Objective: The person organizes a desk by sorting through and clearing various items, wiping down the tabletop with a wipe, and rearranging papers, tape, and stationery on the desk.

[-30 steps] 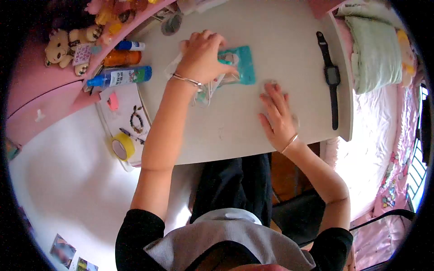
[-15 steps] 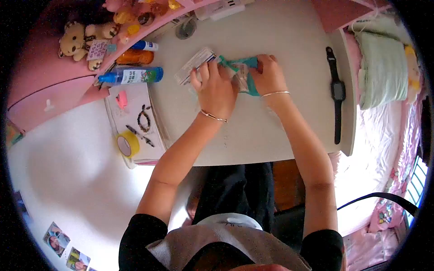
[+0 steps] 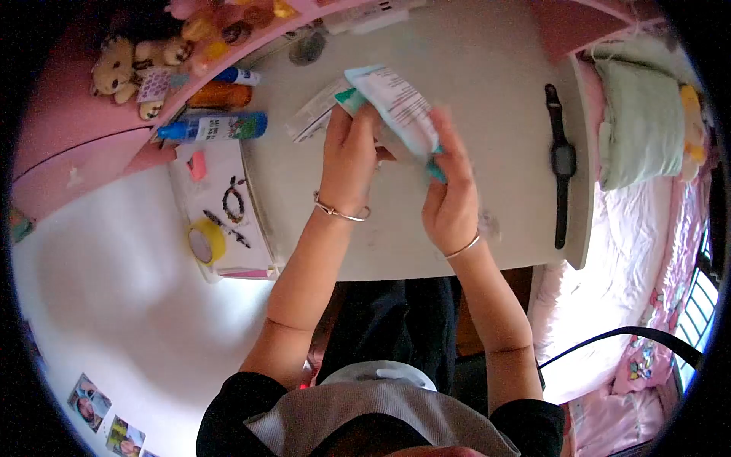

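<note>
A teal and white packet (image 3: 396, 107) with printed text is held up over the desk, tilted between both hands. My left hand (image 3: 350, 156) is closed on its left end, where a bit of green shows at the fingertips. At its lower right end my right hand (image 3: 453, 183) grips the packet, its fingers slightly blurred. Behind my left hand a clear printed wrapper (image 3: 314, 114) lies on the desk.
Left on the desk (image 3: 365, 255) are a blue spray bottle (image 3: 217, 127), an orange bottle (image 3: 219, 95), a beaded bracelet (image 3: 233, 199), a pen and yellow tape (image 3: 206, 241). A black watch (image 3: 562, 160) lies at the right edge. A teddy bear (image 3: 114, 72) sits on the pink shelf.
The packet has come up off the desk and turned, its printed white side now showing. Earlier my right hand was apart from it; then it took hold of the packet.
</note>
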A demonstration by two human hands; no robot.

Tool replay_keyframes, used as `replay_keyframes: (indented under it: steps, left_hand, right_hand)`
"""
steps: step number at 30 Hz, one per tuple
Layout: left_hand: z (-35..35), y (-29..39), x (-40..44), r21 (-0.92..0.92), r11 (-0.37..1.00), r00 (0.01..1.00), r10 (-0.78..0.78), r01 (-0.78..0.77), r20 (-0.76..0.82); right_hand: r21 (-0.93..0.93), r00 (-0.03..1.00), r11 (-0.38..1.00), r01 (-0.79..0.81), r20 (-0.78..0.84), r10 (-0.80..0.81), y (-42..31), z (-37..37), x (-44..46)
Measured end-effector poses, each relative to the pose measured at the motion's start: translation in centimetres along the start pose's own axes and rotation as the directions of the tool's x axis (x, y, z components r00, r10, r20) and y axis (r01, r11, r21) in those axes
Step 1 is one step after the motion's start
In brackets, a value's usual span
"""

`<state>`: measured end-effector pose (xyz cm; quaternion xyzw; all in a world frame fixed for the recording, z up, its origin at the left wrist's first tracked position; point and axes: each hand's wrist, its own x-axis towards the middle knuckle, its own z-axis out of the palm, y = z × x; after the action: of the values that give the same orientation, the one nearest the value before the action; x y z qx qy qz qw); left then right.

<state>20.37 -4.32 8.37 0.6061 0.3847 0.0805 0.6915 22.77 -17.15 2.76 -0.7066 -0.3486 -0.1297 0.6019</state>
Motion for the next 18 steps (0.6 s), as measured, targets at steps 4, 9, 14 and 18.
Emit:
replay_keyframes:
  steps: [4,9,14,18]
  left_hand:
    - [1.8,1.2,0.6,-0.072,0.995,0.995,-0.065,0.071,0.081]
    - [4.0,1.6,2.5,-0.083,0.996,0.966,-0.020,0.042,0.256]
    - [8.3,4.4,4.2,-0.053,0.995,0.904,-0.058,0.088,0.423]
    - [10.4,4.1,6.3,-0.009,1.000,0.854,0.013,-0.009,0.520]
  right_hand:
    - [-0.138,0.964,0.990,-0.012,0.262,0.049,-0.1,-3.3,-1.0]
    - [-0.221,0.964,0.973,0.062,0.267,-0.001,0.0,-5.7,0.6]
    - [-0.276,0.974,0.938,-0.211,-0.145,0.176,4.7,-5.8,2.3]
    - [-0.253,0.854,0.910,-0.329,-0.491,0.173,11.9,-5.8,6.5]
